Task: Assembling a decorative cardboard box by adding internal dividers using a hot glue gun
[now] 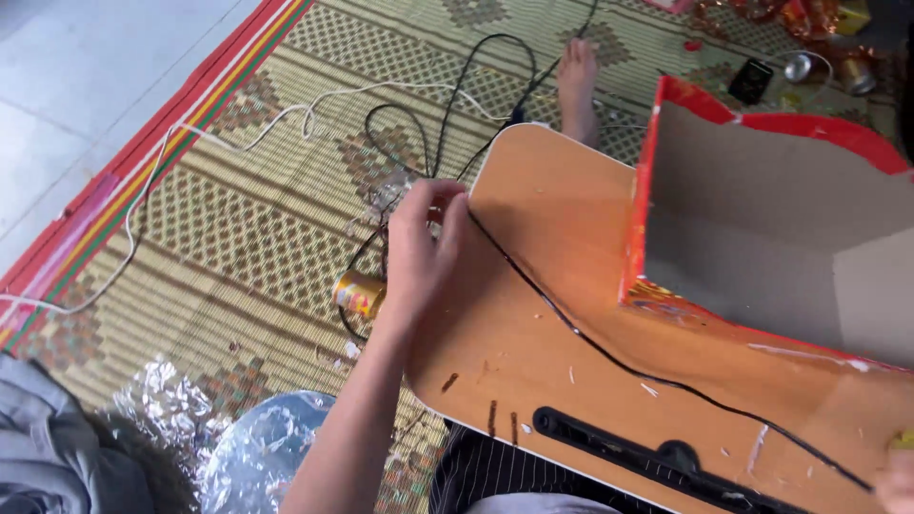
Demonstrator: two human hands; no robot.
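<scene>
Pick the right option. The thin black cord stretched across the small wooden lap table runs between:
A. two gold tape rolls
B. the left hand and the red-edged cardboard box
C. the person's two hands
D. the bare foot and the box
C: the thin black cord runs taut across the small wooden lap table from the left hand to the right hand at the picture's lower right corner.

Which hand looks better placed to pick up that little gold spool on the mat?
The left hand, probably: it pinches the black cord at the board's edge, right beside the gold spool. The right hand is at the far corner.
</scene>
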